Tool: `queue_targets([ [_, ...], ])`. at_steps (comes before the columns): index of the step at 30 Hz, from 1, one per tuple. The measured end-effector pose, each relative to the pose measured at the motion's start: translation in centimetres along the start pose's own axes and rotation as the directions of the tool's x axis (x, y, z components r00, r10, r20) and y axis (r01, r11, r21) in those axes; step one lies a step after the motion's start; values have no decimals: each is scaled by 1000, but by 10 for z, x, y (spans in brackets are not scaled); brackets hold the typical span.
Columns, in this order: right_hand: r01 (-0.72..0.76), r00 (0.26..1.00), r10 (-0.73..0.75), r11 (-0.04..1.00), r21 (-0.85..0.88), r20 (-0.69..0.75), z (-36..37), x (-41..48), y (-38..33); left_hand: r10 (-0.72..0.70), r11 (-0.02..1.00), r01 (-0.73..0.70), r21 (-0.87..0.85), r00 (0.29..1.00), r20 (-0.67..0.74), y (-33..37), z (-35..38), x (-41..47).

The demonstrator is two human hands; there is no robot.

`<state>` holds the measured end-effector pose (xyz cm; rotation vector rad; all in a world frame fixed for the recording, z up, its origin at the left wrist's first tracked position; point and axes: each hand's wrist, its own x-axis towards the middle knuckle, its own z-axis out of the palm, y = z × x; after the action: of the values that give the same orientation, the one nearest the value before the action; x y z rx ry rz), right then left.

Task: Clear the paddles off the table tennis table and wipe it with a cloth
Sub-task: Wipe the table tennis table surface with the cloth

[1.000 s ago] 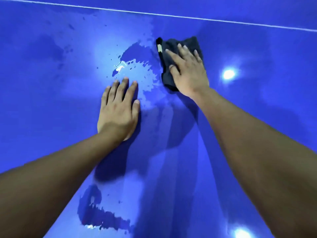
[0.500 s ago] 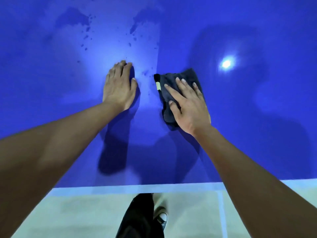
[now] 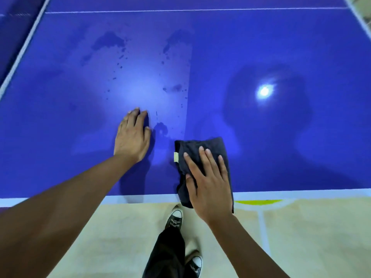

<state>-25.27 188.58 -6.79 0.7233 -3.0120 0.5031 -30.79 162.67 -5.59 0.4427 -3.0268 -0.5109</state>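
Dark folded cloth [image 3: 202, 151] sits right at the near edge of the blue table [image 3: 281, 147], partly hanging over it. Right hand [image 3: 208, 183] is pressed flat on top, fingers spread, to push it rather than grip it. Left hand [image 3: 131, 137] lies open and flat beside it, probably bracing. Damp streaks [image 3: 109, 42] farther up need a pass. No paddles in sight.

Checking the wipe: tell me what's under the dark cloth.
The dark cloth lies on the blue table, overhanging its near edge, right hand on top. The surface beneath is hidden.
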Motion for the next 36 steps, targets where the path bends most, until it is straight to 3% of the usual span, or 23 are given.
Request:
queue_targets([
  [8,-135,991,134,989,-56,-21,23,112,-26,23,998,-17,66,995,-94,-4,2,34],
  [19,-255,967,252,961,-104,-40,29,376,24,121,991,-121,58,993,2,-16,0,234],
  [29,-274,962,269,953,-132,-51,34,602,63,99,987,-99,129,995,4,-19,9,253],
  [36,-191,982,191,972,-138,-10,36,685,64,98,982,-101,157,995,30,-16,11,255],
])
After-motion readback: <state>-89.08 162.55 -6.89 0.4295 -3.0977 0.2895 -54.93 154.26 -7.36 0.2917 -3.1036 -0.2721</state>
